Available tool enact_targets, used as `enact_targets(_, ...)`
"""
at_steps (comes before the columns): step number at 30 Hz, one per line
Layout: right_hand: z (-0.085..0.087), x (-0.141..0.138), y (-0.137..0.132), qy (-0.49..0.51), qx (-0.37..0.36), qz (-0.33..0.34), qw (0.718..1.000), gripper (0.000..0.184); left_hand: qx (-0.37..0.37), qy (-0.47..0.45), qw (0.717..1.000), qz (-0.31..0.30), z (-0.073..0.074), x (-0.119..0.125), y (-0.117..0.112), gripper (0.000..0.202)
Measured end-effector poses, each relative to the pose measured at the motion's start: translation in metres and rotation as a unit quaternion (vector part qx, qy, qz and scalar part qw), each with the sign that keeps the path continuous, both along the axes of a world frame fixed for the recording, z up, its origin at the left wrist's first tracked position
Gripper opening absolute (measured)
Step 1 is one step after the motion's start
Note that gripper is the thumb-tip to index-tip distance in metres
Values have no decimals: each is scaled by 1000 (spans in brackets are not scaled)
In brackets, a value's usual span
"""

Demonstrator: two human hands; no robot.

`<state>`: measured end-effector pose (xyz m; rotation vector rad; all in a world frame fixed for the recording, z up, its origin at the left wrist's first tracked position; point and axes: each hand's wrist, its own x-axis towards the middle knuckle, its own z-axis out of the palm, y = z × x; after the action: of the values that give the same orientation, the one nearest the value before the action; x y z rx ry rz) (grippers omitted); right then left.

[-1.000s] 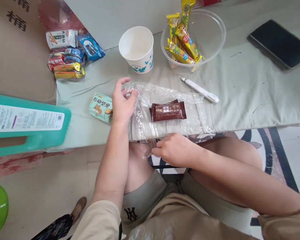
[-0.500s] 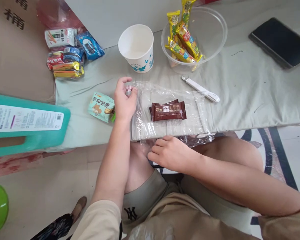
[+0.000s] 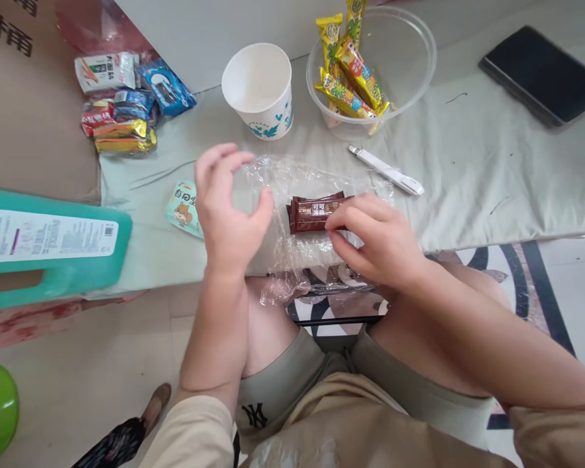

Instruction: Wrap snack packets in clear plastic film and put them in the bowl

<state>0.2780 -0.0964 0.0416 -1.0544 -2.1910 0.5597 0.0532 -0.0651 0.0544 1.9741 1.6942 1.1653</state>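
Two dark brown snack packets (image 3: 308,216), one partly over the other, lie on a crinkled clear plastic wrapper (image 3: 283,250) that hangs past the table's front edge. My right hand (image 3: 377,237) is curled over the packets' right end, its thumb and index finger closed on the upper one and hiding part of it. My left hand (image 3: 231,208) hovers at the wrapper's left side with thumb and fingers spread and holds nothing. Behind it, a mint-green nut packet (image 3: 182,209) is partly hidden.
A white paper cup (image 3: 258,91) and a clear tub (image 3: 409,97) with yellow snack sticks stand behind. A white utility knife (image 3: 386,170) and a dark phone-like slab (image 3: 543,75) lie right. Several snack packs (image 3: 119,120) and a teal jug (image 3: 119,234) are left.
My left hand has lifted off the wrapper's edge and opened. My right hand has moved up and right from the table edge onto the brown packets. The wrapper's front part hangs lower.
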Motion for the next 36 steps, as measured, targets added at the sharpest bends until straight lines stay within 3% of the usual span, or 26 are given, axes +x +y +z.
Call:
enact_targets(2, -7, 2, 8, -39, 22, -24, 999, 21, -19, 22, 995, -96, 15, 12, -13, 12)
enact_targets(5, -19, 4, 18, -82, 23, -25, 996, 31, -71, 51, 982, -170, 8, 20, -16, 10)
enact_targets(7, -21, 5, 20, -101, 33, -36, 994, 37, -102, 63, 984, -134, -8, 16, -10, 11)
enact_targets(9, -16, 3, 15, -111, 59, -60, 990, 33, -123, 84, 987, -55, -22, 6, -5, 13)
enact_targets(12, -4, -7, -7, -129, 81, -40, 987, 22, -131, 113, 984, 41, -31, -9, -8, 33)
enact_targets(15, 2, -26, -39, -196, 22, 59, 979, 22, -149, 122, 981, 27, -28, -15, -22, 46)
enact_targets(18, 1, -44, -57, -306, -82, 81, 945, 9, -151, 138, 979, 11, -25, -16, -33, 59)
enact_targets(22, 3, -50, -56, -356, -164, 125, 911, 25, -158, 130, 979, -5, -29, -21, -28, 45)
enact_targets(29, 0, -43, -55, -302, -130, 228, 916, 19, -200, 108, 974, 3, -32, -41, -11, 35)
enact_targets(36, -7, -40, -57, -350, -159, 285, 878, 20, -186, 73, 980, -8, -40, -54, -10, 34)
